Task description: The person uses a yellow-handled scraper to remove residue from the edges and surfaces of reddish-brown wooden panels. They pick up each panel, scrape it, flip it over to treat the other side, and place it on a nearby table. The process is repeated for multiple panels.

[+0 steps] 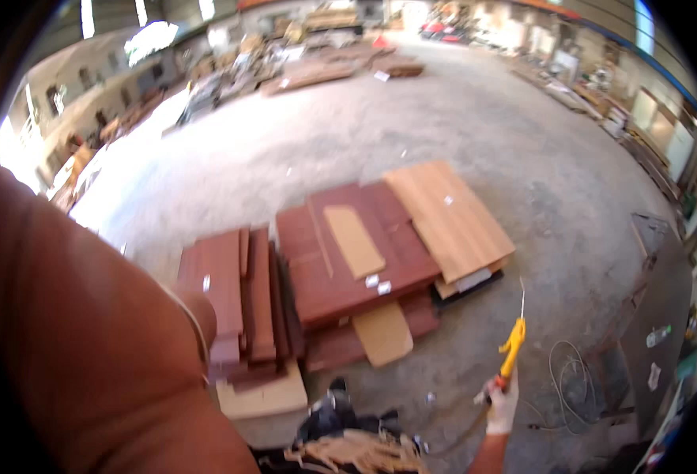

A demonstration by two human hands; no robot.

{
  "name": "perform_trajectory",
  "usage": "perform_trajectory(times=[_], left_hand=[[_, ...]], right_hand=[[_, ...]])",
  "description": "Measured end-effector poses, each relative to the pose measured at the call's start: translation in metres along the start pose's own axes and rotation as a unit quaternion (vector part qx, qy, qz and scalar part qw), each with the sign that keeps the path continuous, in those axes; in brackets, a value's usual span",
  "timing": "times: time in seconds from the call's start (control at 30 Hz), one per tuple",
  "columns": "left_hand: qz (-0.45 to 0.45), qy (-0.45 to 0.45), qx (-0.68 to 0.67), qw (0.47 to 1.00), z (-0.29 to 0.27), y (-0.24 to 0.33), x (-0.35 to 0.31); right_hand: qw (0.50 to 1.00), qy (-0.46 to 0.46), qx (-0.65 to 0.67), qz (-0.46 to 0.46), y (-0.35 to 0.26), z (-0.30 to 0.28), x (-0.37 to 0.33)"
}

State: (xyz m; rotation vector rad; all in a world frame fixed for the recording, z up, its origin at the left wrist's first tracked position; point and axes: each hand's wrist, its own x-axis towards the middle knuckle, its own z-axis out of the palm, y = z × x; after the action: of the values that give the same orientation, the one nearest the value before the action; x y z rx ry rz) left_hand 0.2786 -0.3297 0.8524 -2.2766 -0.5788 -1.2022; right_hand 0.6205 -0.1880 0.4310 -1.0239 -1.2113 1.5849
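Observation:
My right hand [502, 409], in a pale glove, grips a yellow air blow gun [513, 347] at the lower right. Its thin metal nozzle points away from me, and a hose [467, 433] trails from its handle toward my body. My left arm [103, 340] is raised very close to the camera and fills the left side; the left hand itself is out of sight. In front of me lie stacks of reddish-brown panels [340, 292], with a small tan board [354, 241] on top. A light wood-grain panel [447, 217] lies at their right.
A narrower stack of dark red boards [218, 276] stands on the left, above a pale board [265, 395]. A loose cable [570, 387] coils on the concrete floor [348, 134]. A large dark sheet [661, 316] is at the right. More board piles [309, 77] lie far off.

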Motion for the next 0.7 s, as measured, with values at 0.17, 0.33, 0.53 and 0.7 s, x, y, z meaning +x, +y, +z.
perform_trajectory(times=[0.17,0.33,0.53,0.7], left_hand=[[-0.058,-0.037,0.148,0.987,-0.09,0.082,-0.015],[-0.059,-0.078,0.244,0.965,-0.164,0.15,-0.014],[-0.156,-0.086,0.321,0.93,-0.237,0.206,-0.045],[-0.186,-0.112,0.383,0.898,-0.278,0.251,-0.046]], right_hand=[[0.991,-0.118,0.008,0.063,-0.003,0.095,0.019],[0.978,-0.21,-0.003,-0.007,-0.018,0.144,0.032],[0.961,-0.269,-0.055,0.028,-0.019,0.221,0.002],[0.935,-0.344,-0.086,-0.002,0.029,0.269,-0.018]])
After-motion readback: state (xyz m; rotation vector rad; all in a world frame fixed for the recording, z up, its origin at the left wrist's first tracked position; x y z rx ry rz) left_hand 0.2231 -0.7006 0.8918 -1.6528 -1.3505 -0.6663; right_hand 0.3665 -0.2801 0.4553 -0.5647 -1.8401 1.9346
